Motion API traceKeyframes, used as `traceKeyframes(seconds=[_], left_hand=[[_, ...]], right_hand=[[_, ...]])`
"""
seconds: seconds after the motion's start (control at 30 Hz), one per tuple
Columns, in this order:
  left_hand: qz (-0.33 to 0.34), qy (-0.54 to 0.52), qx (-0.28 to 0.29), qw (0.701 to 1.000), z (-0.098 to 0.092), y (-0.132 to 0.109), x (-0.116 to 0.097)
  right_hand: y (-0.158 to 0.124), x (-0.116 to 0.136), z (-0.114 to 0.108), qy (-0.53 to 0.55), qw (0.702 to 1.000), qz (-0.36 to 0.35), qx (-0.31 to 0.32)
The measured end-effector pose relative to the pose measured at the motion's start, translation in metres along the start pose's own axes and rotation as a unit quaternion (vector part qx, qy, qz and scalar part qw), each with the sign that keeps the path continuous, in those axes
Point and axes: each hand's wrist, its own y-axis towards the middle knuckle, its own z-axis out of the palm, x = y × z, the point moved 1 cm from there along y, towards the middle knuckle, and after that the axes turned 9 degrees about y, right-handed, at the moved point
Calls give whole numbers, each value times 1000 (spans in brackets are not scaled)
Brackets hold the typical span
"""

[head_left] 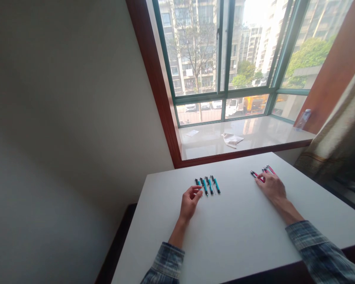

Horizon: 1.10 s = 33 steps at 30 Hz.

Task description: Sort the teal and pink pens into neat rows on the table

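Sleeves [319,244] | grips unclear | left hand [189,203] at teal pens [210,186] | right hand [272,188] over pink pens [271,170]

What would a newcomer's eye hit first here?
Probably the bright window, beyond the far edge of the white table. Next, the row of turquoise-and-black pens on the table, with the left hand at its left end. Then the pink pens farther right, partly hidden by the right hand.
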Motion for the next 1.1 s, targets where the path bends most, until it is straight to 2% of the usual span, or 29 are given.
traceKeyframes(seconds=[0.17,0.47,0.87,1.1], left_hand=[[0,-5,-2,1000,-2,1,2],[-19,-60,-16,998,-1,2,-2],[-20,-63,-30,997,-2,1,-7],[-22,-58,-35,997,-3,1,-8]], right_hand=[[-1,-5,0,-1,1000,2,9],[-2,-2,2,-50,998,-39,13],[-6,0,6,-17,1000,-19,-1],[-6,18,-2,49,998,-44,-14]])
